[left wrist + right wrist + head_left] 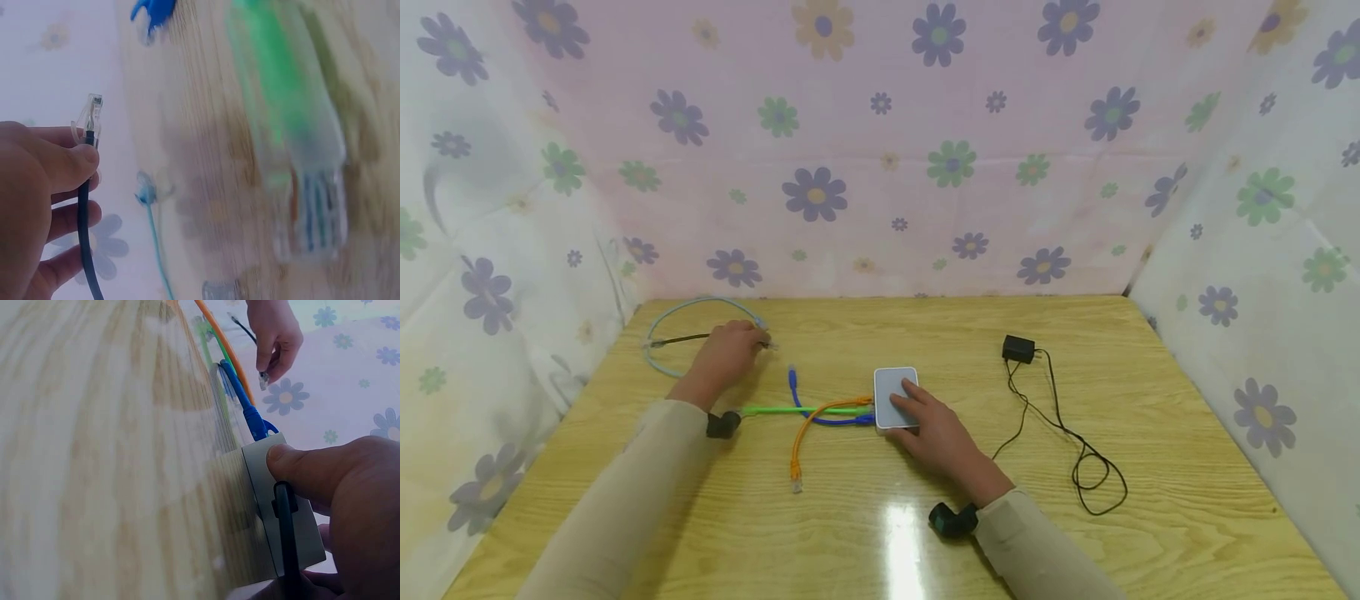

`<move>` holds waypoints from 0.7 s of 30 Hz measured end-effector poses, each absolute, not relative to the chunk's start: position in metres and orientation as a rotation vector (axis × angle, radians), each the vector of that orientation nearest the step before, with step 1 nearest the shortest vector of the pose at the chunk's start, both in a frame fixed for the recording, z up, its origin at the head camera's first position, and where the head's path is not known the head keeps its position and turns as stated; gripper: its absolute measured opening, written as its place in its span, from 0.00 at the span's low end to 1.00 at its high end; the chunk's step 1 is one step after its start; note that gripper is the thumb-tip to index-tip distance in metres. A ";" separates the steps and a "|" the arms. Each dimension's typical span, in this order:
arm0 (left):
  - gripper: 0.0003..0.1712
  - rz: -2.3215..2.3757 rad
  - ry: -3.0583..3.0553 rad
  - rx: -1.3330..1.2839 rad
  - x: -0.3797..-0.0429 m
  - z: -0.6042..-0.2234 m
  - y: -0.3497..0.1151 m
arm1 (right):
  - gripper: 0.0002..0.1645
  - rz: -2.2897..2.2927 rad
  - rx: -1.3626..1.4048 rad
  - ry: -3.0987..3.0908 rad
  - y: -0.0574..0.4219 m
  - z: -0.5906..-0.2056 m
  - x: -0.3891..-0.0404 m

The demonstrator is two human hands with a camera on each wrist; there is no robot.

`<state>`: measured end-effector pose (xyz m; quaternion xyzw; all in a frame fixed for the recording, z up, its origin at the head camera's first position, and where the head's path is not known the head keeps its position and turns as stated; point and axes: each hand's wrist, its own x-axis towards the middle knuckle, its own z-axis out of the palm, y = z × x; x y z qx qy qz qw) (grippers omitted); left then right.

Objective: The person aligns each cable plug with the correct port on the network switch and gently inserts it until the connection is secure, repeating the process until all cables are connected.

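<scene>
Hands (937,429) over wood-grain table (1187,400), floral cloth (880,142).

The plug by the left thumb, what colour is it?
The plug is clear, like see-through plastic. It shows best in the left wrist view.

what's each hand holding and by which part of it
The left hand pinches a black cable by the end with the clear plug. The right hand grips the white box, thumb on its near side, fingers on top.

Head view: from above, forward and down over table (775,542). Wrist views: close, tilted; both show left hand (37,172).
</scene>
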<state>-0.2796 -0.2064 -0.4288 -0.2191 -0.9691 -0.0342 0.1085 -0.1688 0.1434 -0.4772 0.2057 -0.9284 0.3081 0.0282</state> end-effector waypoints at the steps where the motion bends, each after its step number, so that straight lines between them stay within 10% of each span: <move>1: 0.11 -0.098 -2.845 -0.650 -0.278 -0.429 -0.205 | 0.33 0.951 0.635 -2.866 0.143 -0.478 -0.169; 21: 0.10 -0.192 -2.837 -0.714 -0.260 -0.431 -0.175 | 0.34 0.917 0.647 -2.883 0.144 -0.480 -0.171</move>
